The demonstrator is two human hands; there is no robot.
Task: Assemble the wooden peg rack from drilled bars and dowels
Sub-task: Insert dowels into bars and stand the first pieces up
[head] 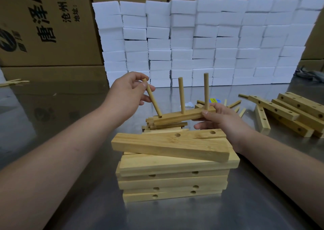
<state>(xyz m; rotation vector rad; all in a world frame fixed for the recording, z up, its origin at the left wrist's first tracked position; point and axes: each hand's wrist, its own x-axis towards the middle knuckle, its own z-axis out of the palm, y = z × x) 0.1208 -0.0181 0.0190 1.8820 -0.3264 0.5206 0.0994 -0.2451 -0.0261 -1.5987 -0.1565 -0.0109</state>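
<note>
My right hand (pixel 221 118) grips the right end of a drilled wooden bar (pixel 177 116), held above the table. Two dowels (pixel 181 95) stand upright in the bar's middle and right holes. My left hand (pixel 130 91) pinches a third dowel (pixel 152 97) near its top. That dowel is tilted, and its lower tip sits at the bar's left hole. A bundle of loose dowels (pixel 164 124) lies on the table just under the bar.
A stack of wide drilled boards (pixel 172 168) stands in front of me on the steel table (pixel 70 107). More drilled bars (pixel 287 114) and scattered dowels lie at the right. A wall of white foam blocks (pixel 201 42) and cardboard boxes (pixel 43 25) stand behind.
</note>
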